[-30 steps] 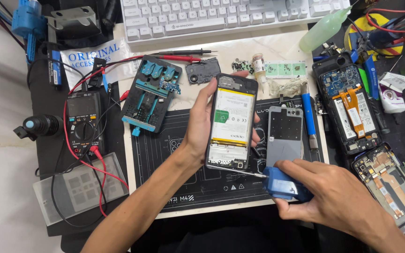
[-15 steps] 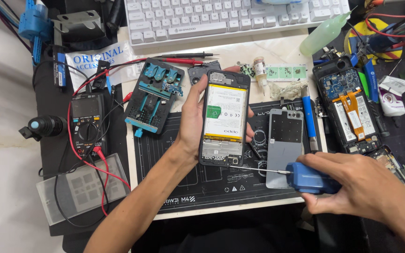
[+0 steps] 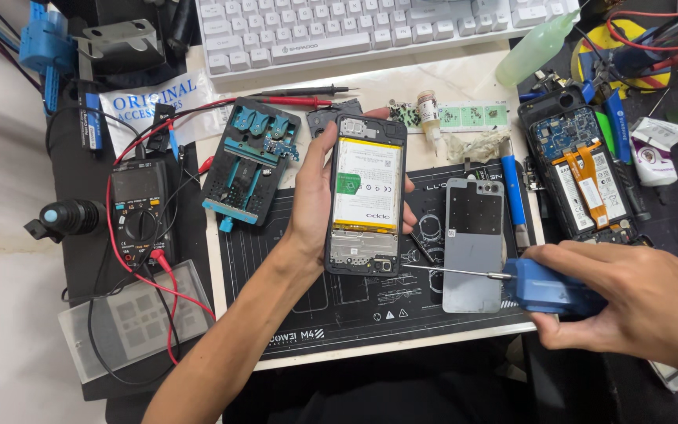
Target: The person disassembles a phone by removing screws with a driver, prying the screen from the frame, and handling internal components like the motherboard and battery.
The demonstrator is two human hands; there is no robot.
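1. Your right hand (image 3: 637,302) sits nearest you at the mat's right edge, fingers wrapped tight around a blue screwdriver (image 3: 547,286). Its thin metal shaft lies almost level and points left, with the tip at the lower right corner of the opened phone (image 3: 366,195).
2. Your left hand (image 3: 311,196) holds that phone from its left side, thumb on the left edge and fingertips curled round the right edge. The phone is just above the black work mat (image 3: 276,314), open back facing up, battery showing.
3. The phone's long axis runs away from you, its top toward the keyboard (image 3: 370,27).
4. A grey back cover (image 3: 474,243) lies flat on the mat just right of the phone, under the shaft.
5. Left of your left hand the mat is bare; beyond it rests a blue-and-black frame part (image 3: 249,161).
6. A second opened phone (image 3: 582,173) lies off the mat at far right.
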